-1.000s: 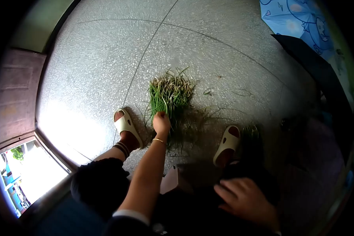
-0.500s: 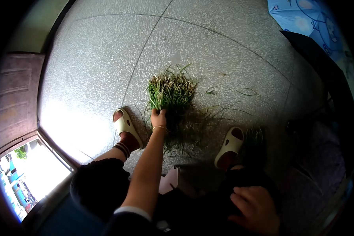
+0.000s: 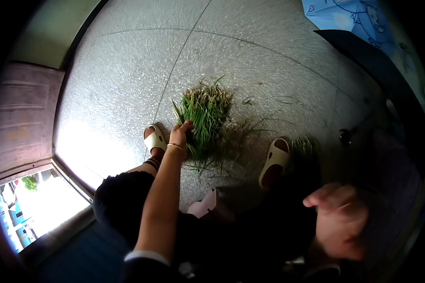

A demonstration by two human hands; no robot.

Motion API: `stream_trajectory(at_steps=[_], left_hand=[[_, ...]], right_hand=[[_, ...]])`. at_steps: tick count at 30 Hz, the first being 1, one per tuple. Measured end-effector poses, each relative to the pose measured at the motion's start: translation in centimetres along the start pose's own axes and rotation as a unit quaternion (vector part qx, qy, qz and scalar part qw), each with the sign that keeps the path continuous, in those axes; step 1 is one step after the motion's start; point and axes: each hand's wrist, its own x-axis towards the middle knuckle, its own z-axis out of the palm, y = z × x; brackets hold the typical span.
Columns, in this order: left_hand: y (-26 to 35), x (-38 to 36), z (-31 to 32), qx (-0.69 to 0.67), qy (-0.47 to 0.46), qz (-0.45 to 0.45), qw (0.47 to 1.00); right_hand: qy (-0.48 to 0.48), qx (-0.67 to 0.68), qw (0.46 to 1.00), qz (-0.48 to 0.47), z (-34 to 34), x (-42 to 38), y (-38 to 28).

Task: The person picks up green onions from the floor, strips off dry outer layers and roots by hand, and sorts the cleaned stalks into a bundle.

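Observation:
A pile of long, thin green chives (image 3: 205, 111) lies on the floor, its pale, brownish ends pointing away from me. At the pile's left edge my left hand (image 3: 178, 134) is closed on a few chive stalks (image 3: 175, 109), which lean out a little from the rest. My right hand (image 3: 339, 219) is raised at the lower right, away from the pile and slightly blurred. Its fingers are loosely bent, the thumb is apart from them, and nothing shows in it.
Loose stalks (image 3: 264, 123) are scattered right of the pile. My slippers (image 3: 275, 162) stand on either side, with a smaller green bunch (image 3: 303, 147) beside the right one. A pale box-like object (image 3: 205, 203) is near my legs. A blue umbrella (image 3: 349, 19) is at the upper right, a door (image 3: 26, 113) at left.
My left hand has shifted left to the pile's edge, and a few stalks now stand apart there. My right hand has risen and moved right. The view has shifted slightly.

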Motion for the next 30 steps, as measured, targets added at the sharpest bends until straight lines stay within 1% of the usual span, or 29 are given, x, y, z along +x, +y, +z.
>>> stream_trajectory(at_steps=[1, 2, 3, 4, 5, 6, 8, 9, 10, 11, 13, 14, 18, 19, 20, 22, 23, 24, 25, 26, 27, 29, 30], left_hand=[[1.1, -0.9, 0.4, 0.012, -0.024, 0.03, 0.999], [2.4, -2.4, 0.8, 0.013, -0.028, 0.035, 0.999], [3.7, -4.1, 1.3, 0.001, -0.089, -0.002, 0.996], [5.2, -5.8, 1.7, -0.01, -0.149, -0.039, 0.988], [6.6, -7.3, 2.1, -0.013, -0.225, -0.053, 0.973], [8.0, -9.6, 2.8, -0.009, -0.229, -0.05, 0.972], [11.0, -14.4, 4.3, -0.011, -0.244, -0.056, 0.968], [12.0, -16.0, 4.5, -0.011, -0.263, -0.058, 0.963], [12.9, -17.5, 4.6, -0.012, -0.261, -0.048, 0.964], [13.7, -18.7, 4.6, -0.022, -0.284, -0.045, 0.957], [14.4, -20.3, 4.2, -0.049, -0.32, -0.042, 0.945], [14.7, -20.9, 4.1, -0.053, -0.322, -0.034, 0.945], [15.0, -22.9, 4.2, -0.071, -0.337, -0.048, 0.938], [14.9, -23.3, 4.5, -0.082, -0.356, -0.061, 0.929], [15.1, -23.6, 4.8, -0.092, -0.38, -0.069, 0.918], [15.0, -24.2, 5.3, -0.074, -0.431, -0.052, 0.898], [15.0, -24.2, 5.4, -0.065, -0.465, -0.058, 0.881], [15.2, -24.0, 5.3, -0.057, -0.499, -0.065, 0.862], [15.3, -24.1, 5.4, -0.062, -0.51, -0.066, 0.855], [15.4, -24.4, 5.4, -0.055, -0.526, -0.081, 0.845], [15.5, -24.7, 5.5, -0.046, -0.543, -0.096, 0.833], [15.9, -25.6, 5.9, -0.032, -0.542, -0.091, 0.835], [16.0, -25.7, 6.1, -0.025, -0.543, -0.085, 0.835]], right_hand=[[0.065, 0.083, 0.994, -0.004, 2.0, 0.8, -1.7], [0.015, 0.185, 0.98, 0.072, 0.7, -0.4, -5.1], [0.007, 0.236, 0.971, 0.035, 0.5, -1.7, -7.1], [-0.014, 0.275, 0.961, -0.033, 1.7, -0.7, -7.9], [-0.038, 0.306, 0.948, -0.084, 2.6, -0.2, -8.9], [-0.057, 0.33, 0.935, -0.116, 3.1, 0.0, -9.9], [-0.087, 0.357, 0.917, -0.154, 4.4, 0.1, -11.4], [-0.099, 0.369, 0.909, -0.165, 5.0, 0.1, -12.0], [-0.111, 0.377, 0.903, -0.173, 5.6, 0.1, -12.6], [-0.121, 0.385, 0.898, -0.178, 6.2, 0.1, -13.0], [-0.136, 0.397, 0.889, -0.183, 7.2, 0.1, -13.5], [-0.143, 0.398, 0.887, -0.186, 7.5, 0.1, -13.8], [-0.152, 0.405, 0.883, -0.182, 8.8, 0.4, -14.2], [-0.212, 0.444, 0.84, -0.229, 9.1, 0.9, -13.5], [-0.22, 0.438, 0.84, -0.233, 9.0, 0.8, -13.3], [-0.182, 0.371, 0.877, -0.246, 8.2, 0.4, -12.8], [-0.084, 0.316, 0.915, -0.237, 8.0, 0.8, -11.2], [0.015, 0.255, 0.94, -0.226, 7.5, 1.8, -8.8], [0.116, 0.205, 0.963, -0.128, 7.0, 2.8, -6.3], [0.198, 0.167, 0.966, -0.018, 6.4, 3.8, -3.7], [0.183, 0.031, 0.981, 0.054, 6.2, 5.1, -2.0], [0.053, -0.086, 0.976, 0.193, 5.3, 5.1, 0.5], [0.02, -0.119, 0.971, 0.208, 5.7, 5.2, 1.6]])
